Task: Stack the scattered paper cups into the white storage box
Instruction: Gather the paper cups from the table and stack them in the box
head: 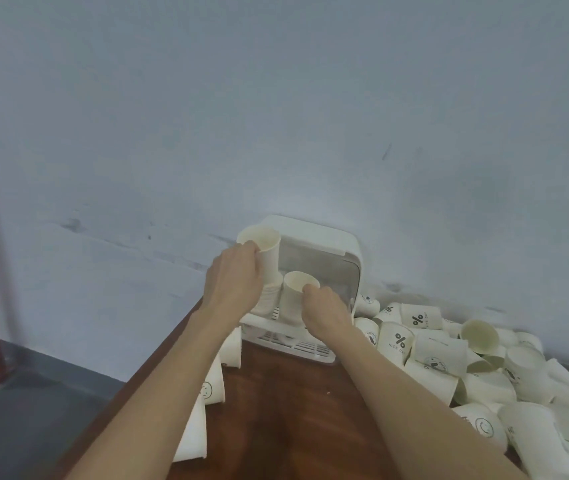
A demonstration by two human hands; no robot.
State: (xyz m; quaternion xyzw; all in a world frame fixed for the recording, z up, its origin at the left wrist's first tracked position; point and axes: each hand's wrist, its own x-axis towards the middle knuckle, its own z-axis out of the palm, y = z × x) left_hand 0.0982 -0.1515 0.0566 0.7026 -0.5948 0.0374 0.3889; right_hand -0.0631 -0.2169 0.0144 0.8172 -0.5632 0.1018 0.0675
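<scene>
The white storage box (314,251) stood at the far edge of the wooden table (286,410), hard against the wall (276,116), lid up and open toward the person. In front of its opening, the left hand (233,282) gripped the tall stack of cups (265,265), fingers wrapped round the top cup near its rim. Just right of that, still at the box's mouth, the right hand (326,311) pinched the rim of a shorter stack (297,296).

The risk, as I judged it: the tall stack rose about level with the box's top edge (tight, that), so it could catch on the roof going in, or lean and topple once let go. Thin paper rims could also crumple under a hard pinch.

Right of the box sprawled the loose pile of cups (484,375), most on their sides. One cup there (395,341) read "%" with "NICE DAY" beneath; another (421,317) showed the same "%". A smiley face marked a cup (482,426) nearer the person. Left of the box, more cups stood upside down (214,379), one bearing a smiley too. Other prints were too blurred to read.
</scene>
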